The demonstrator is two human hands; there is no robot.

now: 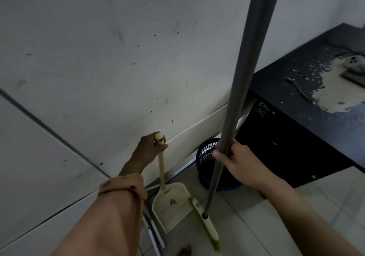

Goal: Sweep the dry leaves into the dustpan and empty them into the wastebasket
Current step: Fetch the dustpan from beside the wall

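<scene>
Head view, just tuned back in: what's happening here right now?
A person stands at a wall, sweeping. The left hand grips the top of the cream dustpan handle; its pan rests on the tiled floor with a scrap or two of debris inside. The right hand holds the grey broom pole, with the green broom head against the pan's lip. A blue wastebasket waits just behind, beside a black table.
</scene>
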